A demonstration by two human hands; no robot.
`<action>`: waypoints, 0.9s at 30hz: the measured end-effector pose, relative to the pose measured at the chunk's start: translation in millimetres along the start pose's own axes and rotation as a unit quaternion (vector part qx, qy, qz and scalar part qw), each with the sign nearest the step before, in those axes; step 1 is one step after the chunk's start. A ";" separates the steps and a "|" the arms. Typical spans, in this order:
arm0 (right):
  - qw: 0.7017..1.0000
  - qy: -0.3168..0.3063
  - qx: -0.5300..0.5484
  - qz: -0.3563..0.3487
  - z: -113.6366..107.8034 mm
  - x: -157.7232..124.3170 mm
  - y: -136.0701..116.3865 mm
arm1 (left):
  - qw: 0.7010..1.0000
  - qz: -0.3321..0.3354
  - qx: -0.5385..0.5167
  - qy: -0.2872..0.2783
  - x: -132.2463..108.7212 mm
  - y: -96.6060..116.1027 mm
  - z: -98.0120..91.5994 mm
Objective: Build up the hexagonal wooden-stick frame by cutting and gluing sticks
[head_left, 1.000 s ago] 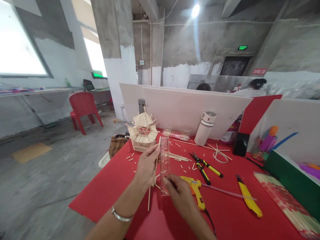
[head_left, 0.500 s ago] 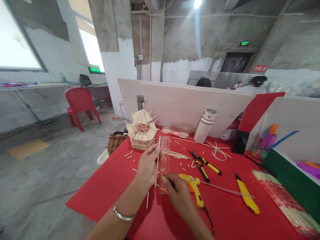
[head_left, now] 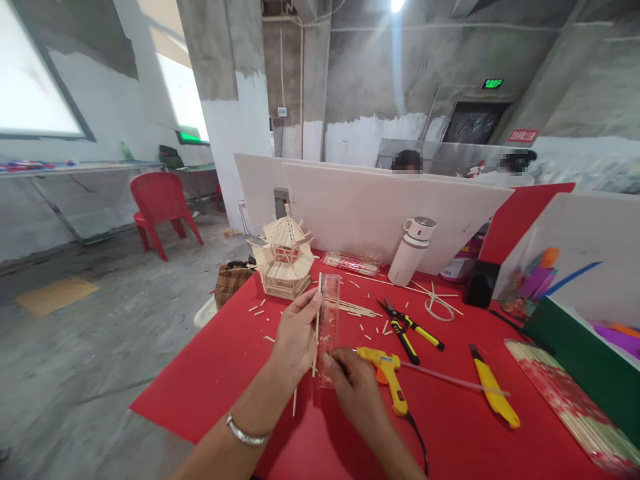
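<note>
Barely shifted since before, fingers of the left hand (head_left: 295, 337) pinch a stick (head_left: 317, 320) alongside the clear ruler (head_left: 329, 300), which the right hand (head_left: 357, 393) pinches by its lower end above the table (head_left: 225, 373) near its front edge; this looks like measuring, and the next move calls for steady alignment.

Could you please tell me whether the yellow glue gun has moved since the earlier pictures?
No. The glue gun lies where it did, the same gap to the pliers and the utility knife; only the camera shifted.

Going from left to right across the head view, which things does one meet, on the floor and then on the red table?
red chair → wooden stick pagoda model → clear ruler → yellow glue gun → yellow utility knife
</note>
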State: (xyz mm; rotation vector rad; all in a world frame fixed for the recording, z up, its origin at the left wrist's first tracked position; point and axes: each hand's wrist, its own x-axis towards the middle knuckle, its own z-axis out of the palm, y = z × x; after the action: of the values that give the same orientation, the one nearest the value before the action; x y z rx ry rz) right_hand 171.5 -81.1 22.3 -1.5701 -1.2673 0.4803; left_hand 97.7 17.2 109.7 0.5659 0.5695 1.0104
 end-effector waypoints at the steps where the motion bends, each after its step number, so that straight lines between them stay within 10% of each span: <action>1: 1.000 0.003 0.001 -0.001 0.3 0.0 0.7 | 1.000 -0.002 -0.002 0.000 -0.7 0.1 0.7; 27: 1.000 0.007 0.002 -0.003 -2.8 -1.3 4.2 | 1.000 -0.006 -0.003 -0.020 -2.7 -4.8 -2.5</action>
State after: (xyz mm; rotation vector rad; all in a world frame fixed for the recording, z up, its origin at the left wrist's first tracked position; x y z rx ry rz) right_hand 175.3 -83.3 19.4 -1.5647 -1.2590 0.4669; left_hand 97.9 13.2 105.1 0.5751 0.5340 0.9866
